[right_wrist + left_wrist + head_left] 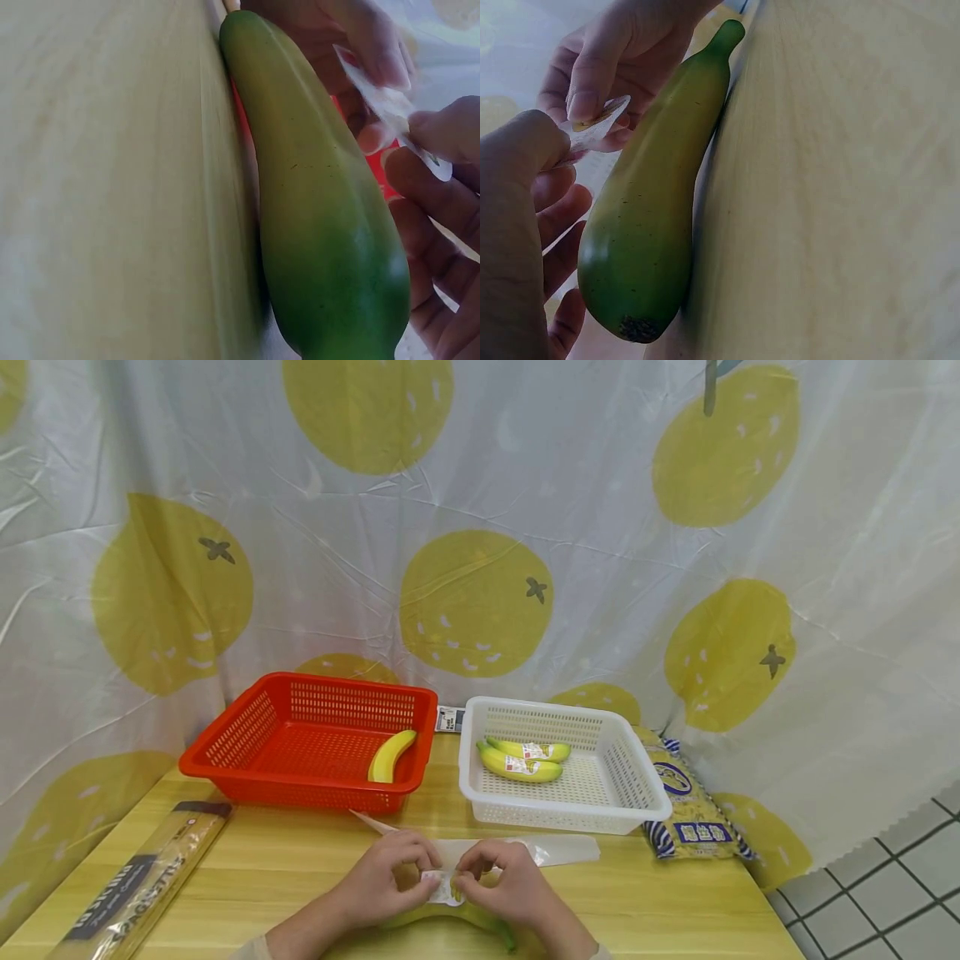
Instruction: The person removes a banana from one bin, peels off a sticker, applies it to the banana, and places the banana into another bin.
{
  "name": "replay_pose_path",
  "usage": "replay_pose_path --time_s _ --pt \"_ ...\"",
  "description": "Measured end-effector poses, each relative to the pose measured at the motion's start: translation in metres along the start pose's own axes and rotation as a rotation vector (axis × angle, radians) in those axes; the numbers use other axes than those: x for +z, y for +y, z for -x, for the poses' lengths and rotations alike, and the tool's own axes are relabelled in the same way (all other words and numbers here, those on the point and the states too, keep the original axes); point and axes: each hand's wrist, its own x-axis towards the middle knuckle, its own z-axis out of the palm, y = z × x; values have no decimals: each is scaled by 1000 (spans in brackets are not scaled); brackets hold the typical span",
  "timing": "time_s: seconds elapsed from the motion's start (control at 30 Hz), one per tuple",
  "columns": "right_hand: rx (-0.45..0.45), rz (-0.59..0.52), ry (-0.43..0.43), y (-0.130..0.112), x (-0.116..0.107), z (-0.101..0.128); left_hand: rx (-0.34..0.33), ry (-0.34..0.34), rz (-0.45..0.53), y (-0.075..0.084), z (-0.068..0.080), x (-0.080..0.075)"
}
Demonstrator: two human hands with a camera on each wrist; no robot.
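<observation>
Between both hands is a small white printed sticker (441,887). My left hand (390,877) pinches its left end between thumb and forefinger. At the other end, my right hand (504,881) pinches it the same way. On the table just in front of the sticker lies a yellow-green banana (450,913), its stem pointing right. In the left wrist view the banana (656,187) lies beside the fingers, with the sticker (596,127) held just off its side. The right wrist view shows the sticker (382,105) stretched between both thumbs.
A red basket (300,789) holds one banana (392,756). The white basket (555,814) holds two bananas with stickers. A clear strip (562,850) lies behind the hands. Spaghetti (142,885) lies at left, a yellow packet (693,814) at right. A patterned curtain (600,610) hangs behind.
</observation>
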Motion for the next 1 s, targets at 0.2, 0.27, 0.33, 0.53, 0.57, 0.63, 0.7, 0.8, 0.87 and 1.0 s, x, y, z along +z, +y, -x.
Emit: replay_pose_path --time_s 0.2,0.27,0.33,0.53,0.57,0.63,0.7,0.8,0.87,1.0 --pt "-35 35 -5 1 1 1 21 -24 -27 1 0 0" --pt "-36 32 -13 1 1 1 10 -36 -18 2 1 0" --pt "-38 31 -22 0 0 0 -9 -49 -8 2 1 -1" --pt "-43 98 -43 -3 0 1 0 -74 12 3 1 -1" --pt "-46 117 -45 -3 0 1 1 -76 18 3 1 -1" --pt "-57 157 -48 -5 0 1 -11 -83 32 3 1 -1" --pt "-88 212 -45 -5 -1 0 -13 -86 36 3 1 -1" --pt "-164 303 -29 -6 -1 -2 3 -79 33 2 1 0" --pt "-200 337 -21 -6 -1 -3 25 -71 29 0 1 0" --pt "-217 338 -21 -5 -2 -3 41 -63 34 -1 0 1"
